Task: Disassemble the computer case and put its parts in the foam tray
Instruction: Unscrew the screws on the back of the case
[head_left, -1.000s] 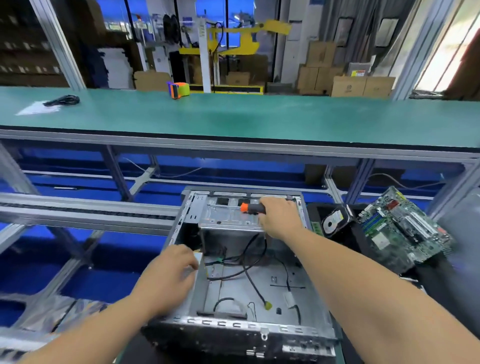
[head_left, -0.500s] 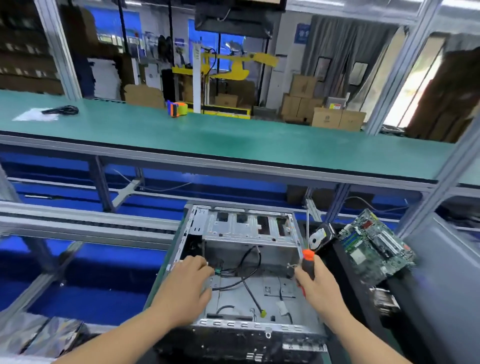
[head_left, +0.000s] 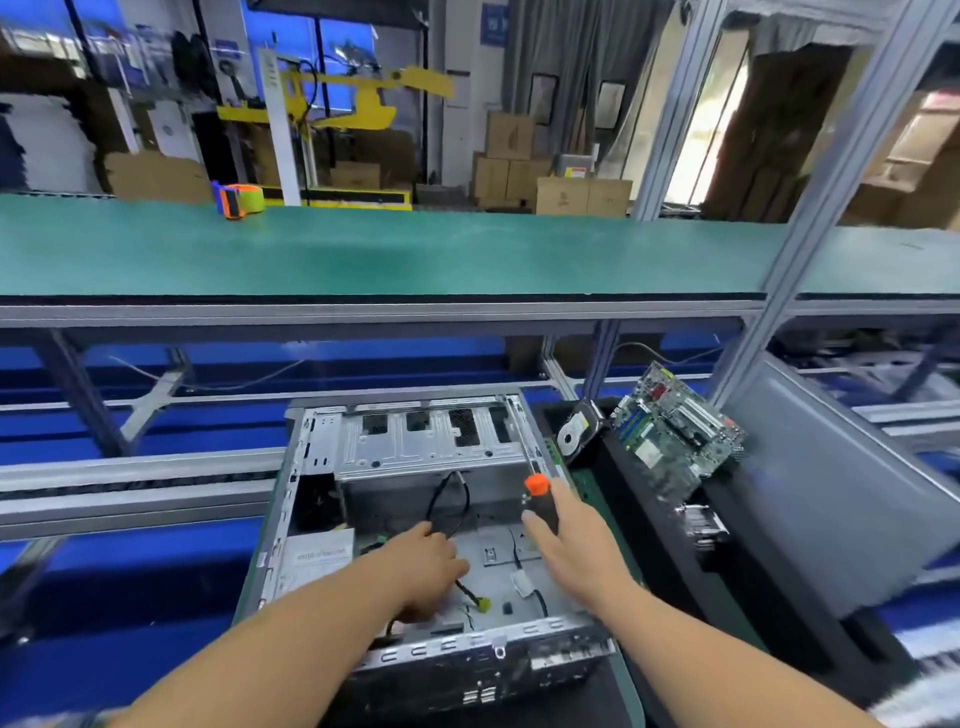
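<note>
The open metal computer case (head_left: 415, 441) lies in front of me with its drive cage at the far end and black cables (head_left: 447, 499) across its floor. My left hand (head_left: 426, 566) reaches down inside the case among the cables, fingers curled; what it grasps is hidden. My right hand (head_left: 576, 545) grips a screwdriver (head_left: 540, 493) with an orange and black handle at the case's right wall. To the right, the black foam tray (head_left: 675, 561) holds a hard drive (head_left: 574, 434) and a green motherboard (head_left: 675, 431).
A grey case side panel (head_left: 841, 493) leans at the right. A green bench (head_left: 415, 254) spans the background with an orange tape dispenser (head_left: 236, 200) on it. An aluminium frame post (head_left: 789, 234) rises at the right. Conveyor rails (head_left: 130, 483) run at the left.
My right hand pulled the screwdriver back from the drive cage to the case's right side. My left hand moved from the left wall deeper into the case onto the cables. The view shifted rightward.
</note>
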